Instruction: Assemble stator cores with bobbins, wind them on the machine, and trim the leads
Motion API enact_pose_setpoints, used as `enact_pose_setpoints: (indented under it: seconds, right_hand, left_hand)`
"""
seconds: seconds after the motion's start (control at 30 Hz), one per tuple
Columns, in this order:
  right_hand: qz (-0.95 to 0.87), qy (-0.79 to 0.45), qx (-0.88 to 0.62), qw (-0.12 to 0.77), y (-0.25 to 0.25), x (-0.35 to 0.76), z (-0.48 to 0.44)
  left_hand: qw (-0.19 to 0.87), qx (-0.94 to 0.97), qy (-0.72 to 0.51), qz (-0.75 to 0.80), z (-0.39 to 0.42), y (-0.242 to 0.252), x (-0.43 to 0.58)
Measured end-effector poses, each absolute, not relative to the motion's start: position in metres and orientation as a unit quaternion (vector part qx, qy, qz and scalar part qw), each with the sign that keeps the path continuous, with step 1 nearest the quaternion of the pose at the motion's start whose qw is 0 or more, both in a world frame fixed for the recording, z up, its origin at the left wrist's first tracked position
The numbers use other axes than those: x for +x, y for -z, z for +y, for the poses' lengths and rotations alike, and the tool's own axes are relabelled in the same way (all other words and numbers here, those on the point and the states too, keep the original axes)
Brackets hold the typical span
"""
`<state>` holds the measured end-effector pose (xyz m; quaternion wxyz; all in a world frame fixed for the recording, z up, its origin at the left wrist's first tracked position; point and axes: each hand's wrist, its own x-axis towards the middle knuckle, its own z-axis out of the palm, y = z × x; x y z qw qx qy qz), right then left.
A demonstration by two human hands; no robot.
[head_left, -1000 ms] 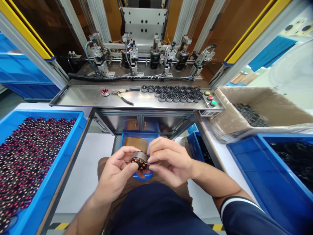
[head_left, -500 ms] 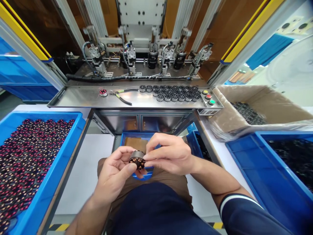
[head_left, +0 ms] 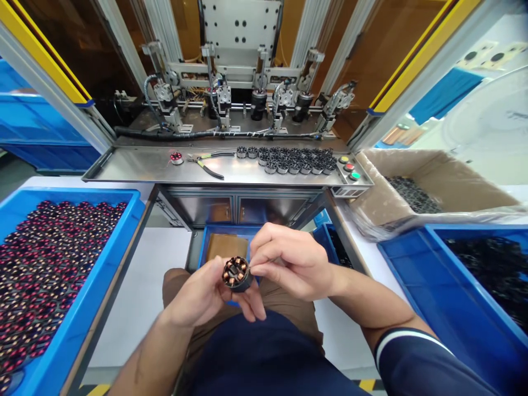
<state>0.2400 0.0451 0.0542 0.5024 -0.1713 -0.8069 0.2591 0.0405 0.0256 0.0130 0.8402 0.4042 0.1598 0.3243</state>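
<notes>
A motor stator (head_left: 236, 274), a dark ring with copper windings, rests in my left hand (head_left: 210, 291), its wound face tilted up towards me. My left thumb presses its side while the other fingers lie beneath it. Thumb and forefinger of my right hand (head_left: 292, 261) are pinched at the stator's right rim. What they pinch is too small to make out; a fine wire end may be there. Below the hands is a blue bin (head_left: 203, 250) with a brown piece (head_left: 226, 246) in it, partly hidden.
On the steel ledge (head_left: 152, 170) are one red-wound stator (head_left: 176, 158), cutting pliers (head_left: 210, 165), many stators (head_left: 295, 159) and coloured buttons (head_left: 349, 167). A blue tray (head_left: 134, 201) of wound stators stands left. A lined carton (head_left: 462, 181) and a blue bin (head_left: 416, 275) of black parts stand right.
My left hand has turned the stator so its wound face points up instead of towards my body. The left fingers have spread out underneath. My right hand stays pinched at its rim.
</notes>
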Motion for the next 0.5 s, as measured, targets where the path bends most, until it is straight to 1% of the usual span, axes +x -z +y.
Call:
enact_pose_setpoints:
  seconds: [0.07, 0.27, 0.37, 0.43, 0.5]
  right_hand:
    - [-0.808, -0.248, -0.176, 0.505, -0.0562, 0.2416, 0.0447]
    - [-0.77, -0.233, -0.261, 0.533, -0.0598, 0.2394, 0.0388]
    - [-0.758, -0.254, -0.255, 0.544, -0.0602, 0.237, 0.0377]
    - [-0.767, -0.266, -0.225, 0.539, -0.0606, 0.2369, 0.0384]
    - [-0.782, -0.266, -0.193, 0.53, -0.061, 0.2382, 0.0395]
  left_hand:
    - [0.838, 0.411, -0.327, 0.148, 0.0234, -0.0147, 0.0407]
    - [0.729, 0.426, -0.506, 0.175, 0.019, -0.0165, 0.0423]
    - [0.679, 0.411, -0.586, 0.164, 0.0214, -0.0157, 0.0441]
    - [0.685, 0.398, -0.583, 0.18, 0.0239, -0.0161, 0.045]
    - [0.751, 0.403, -0.485, 0.195, 0.0258, -0.0173, 0.0459]
